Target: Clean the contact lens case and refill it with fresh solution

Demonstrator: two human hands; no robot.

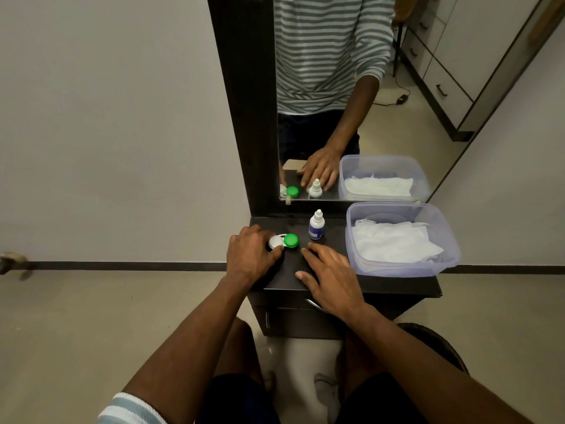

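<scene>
A contact lens case [284, 241] with one white cap and one green cap lies at the back left of the dark dresser top [290, 280]. My left hand [252, 255] curls round the white cap side, thumb and fingers on it. A small white solution bottle [316, 226] with a blue label stands upright just right of the case, cap on. My right hand [328, 275] rests flat on the dresser top, fingers spread, fingertips a little short of the green cap and touching nothing else.
A clear plastic tub [449, 240] holding white tissue sits at the right of the dresser. A mirror [351, 117] in a dark frame rises behind, doubling the objects. A drawer handle [315, 304] shows below the top's front edge. Floor lies on both sides.
</scene>
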